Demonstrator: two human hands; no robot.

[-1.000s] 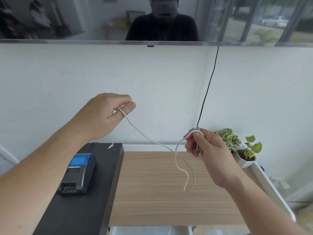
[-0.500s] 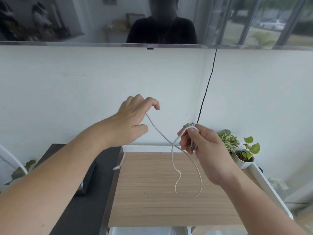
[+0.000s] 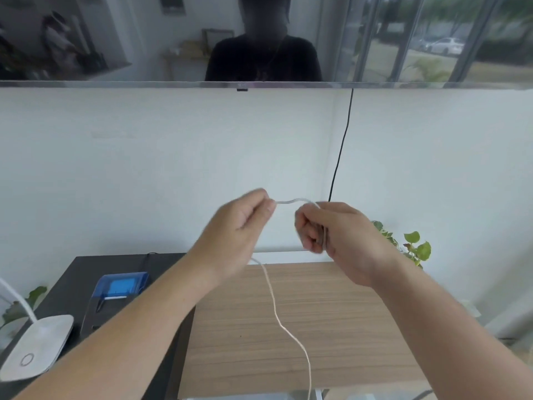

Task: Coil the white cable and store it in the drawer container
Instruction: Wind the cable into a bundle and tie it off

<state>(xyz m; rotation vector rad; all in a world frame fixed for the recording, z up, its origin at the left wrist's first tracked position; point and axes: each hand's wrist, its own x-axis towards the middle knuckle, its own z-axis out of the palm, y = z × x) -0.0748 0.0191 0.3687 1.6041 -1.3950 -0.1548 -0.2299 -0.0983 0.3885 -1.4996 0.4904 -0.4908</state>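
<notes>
Both hands are raised in front of the white wall, close together above the wooden table (image 3: pixel 331 336). My left hand (image 3: pixel 242 226) pinches the white cable (image 3: pixel 277 313) between thumb and fingers. A short stretch of cable bridges across to my right hand (image 3: pixel 337 235), which is closed around a bundle of coiled loops, mostly hidden inside the fist. The loose tail hangs from under my left hand and runs down over the table to the frame's bottom edge. No drawer container can be made out.
A black side table (image 3: pixel 86 272) at the left carries a blue-lidded device (image 3: pixel 115 295) and a white lamp base (image 3: pixel 37 345). A potted plant (image 3: pixel 415 249) stands at the right. A black cord (image 3: pixel 343 145) hangs down the wall behind my right hand.
My left hand has swung right and now sits next to the right hand. The big hanging loop is gone; only a single tail dangles. The view has tilted down slightly.
</notes>
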